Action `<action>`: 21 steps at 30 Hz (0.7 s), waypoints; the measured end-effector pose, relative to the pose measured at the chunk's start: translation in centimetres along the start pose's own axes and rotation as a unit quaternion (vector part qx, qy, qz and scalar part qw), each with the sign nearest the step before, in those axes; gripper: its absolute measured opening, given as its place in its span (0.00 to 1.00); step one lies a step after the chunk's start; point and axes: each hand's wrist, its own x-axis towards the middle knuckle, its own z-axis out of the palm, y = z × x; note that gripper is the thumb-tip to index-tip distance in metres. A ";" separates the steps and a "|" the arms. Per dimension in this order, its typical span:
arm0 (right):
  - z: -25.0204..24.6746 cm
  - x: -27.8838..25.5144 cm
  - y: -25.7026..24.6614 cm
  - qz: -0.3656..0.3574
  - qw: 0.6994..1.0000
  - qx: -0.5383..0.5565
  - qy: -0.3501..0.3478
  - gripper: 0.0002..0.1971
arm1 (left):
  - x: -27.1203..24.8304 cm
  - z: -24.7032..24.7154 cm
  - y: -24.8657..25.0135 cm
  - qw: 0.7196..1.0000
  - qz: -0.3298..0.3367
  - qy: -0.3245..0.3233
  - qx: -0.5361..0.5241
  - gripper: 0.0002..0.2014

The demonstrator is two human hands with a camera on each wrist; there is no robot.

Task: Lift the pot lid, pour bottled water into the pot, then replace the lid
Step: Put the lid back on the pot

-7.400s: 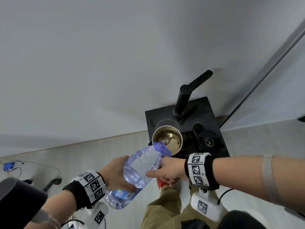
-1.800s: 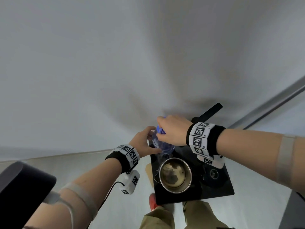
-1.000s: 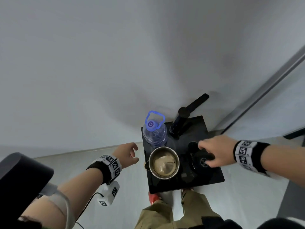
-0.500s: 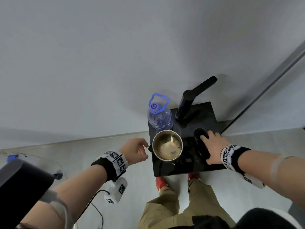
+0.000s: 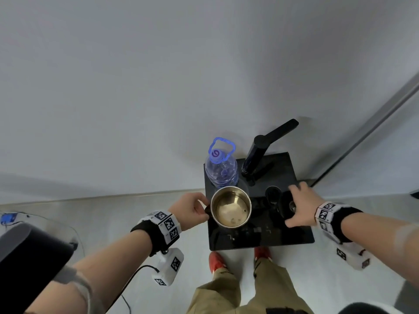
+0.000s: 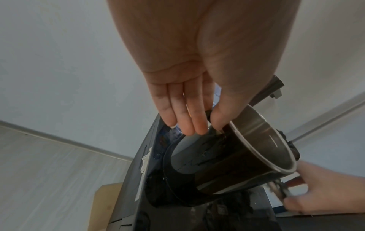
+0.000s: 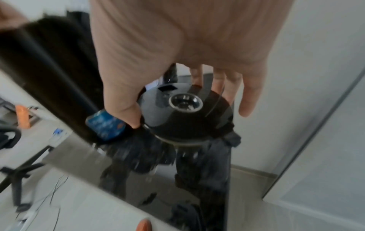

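Observation:
The steel pot (image 5: 231, 207) stands open on the black tray (image 5: 260, 236), with liquid in its bottom. My left hand (image 5: 204, 210) pinches the pot's dark side handle (image 6: 209, 116) between thumb and fingers (image 6: 197, 125), left of the pot's wall (image 6: 247, 150). The dark glass lid (image 5: 284, 206) with its metal knob (image 7: 185, 101) sits right of the pot. My right hand (image 5: 291, 207) grips that lid (image 7: 183, 121) by its rim, thumb on one side, fingers on the other. The capped water bottle (image 5: 221, 168) stands upright behind the pot.
A black tap (image 5: 260, 155) rises at the back of the tray, close to the white wall. The tray sits low above a pale floor, my red shoes (image 5: 216, 261) at its front edge. A cable (image 5: 136, 268) and a chair base (image 7: 13, 171) lie to the left.
The bottle was capped and set down behind the pot. Since half a second ago my left hand has closed on the pot handle and my right hand has taken the lid's rim.

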 end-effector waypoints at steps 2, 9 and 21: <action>-2.9 -0.9 0.2 -0.014 0.998 0.031 0.053 0.62 | 0.0 0.1 0.0 1.000 0.004 0.001 0.005 0.12; -8.9 -5.4 -7.6 -0.227 0.967 0.010 0.118 0.57 | -0.1 0.0 -0.4 1.000 0.015 -0.009 0.004 0.13; -3.4 -3.5 -15.4 -0.298 0.942 -0.120 0.097 0.45 | -0.5 -0.4 -0.1 0.995 -0.015 -0.086 -0.049 0.38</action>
